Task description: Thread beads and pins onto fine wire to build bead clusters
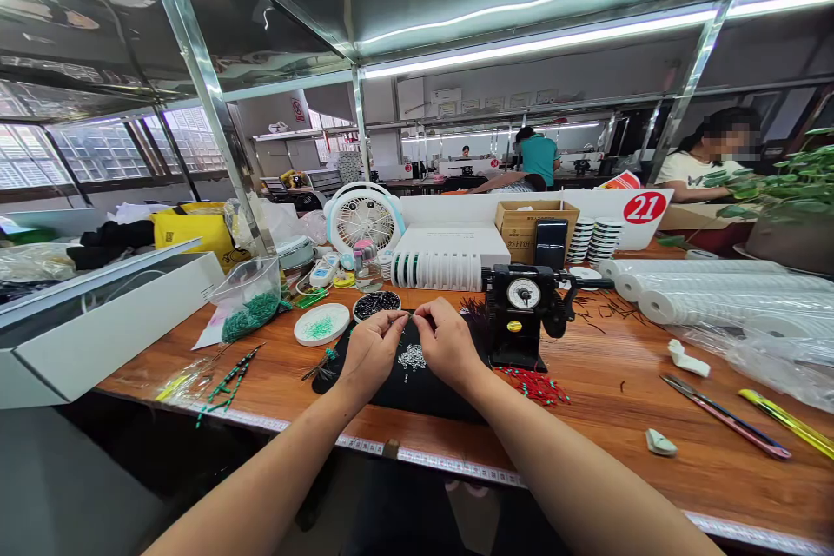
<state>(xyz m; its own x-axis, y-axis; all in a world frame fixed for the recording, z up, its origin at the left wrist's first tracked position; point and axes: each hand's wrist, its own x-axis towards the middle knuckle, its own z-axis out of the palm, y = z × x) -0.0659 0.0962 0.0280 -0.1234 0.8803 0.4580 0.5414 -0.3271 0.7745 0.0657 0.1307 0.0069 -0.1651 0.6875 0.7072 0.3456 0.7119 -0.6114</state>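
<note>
We hold a thin strand (411, 317) between two hands, over the black mat (423, 400).
Our left hand (374, 349) and right hand (449, 346) reach forward and inward, thumbs and forefingers pinched closed on the strand, the two pinches close together. It looks dark and very fine, too small for us to make out fully, and sits between our fingertips, near the loose silvery bits (412, 356) on the mat.

Left hand (373, 354): bare, visible surface | Right hand (449, 347): bare, visible surface | Left forearm (280, 465): bare, tapering handward | Right forearm (553, 452): bare, tapering handward
</note>
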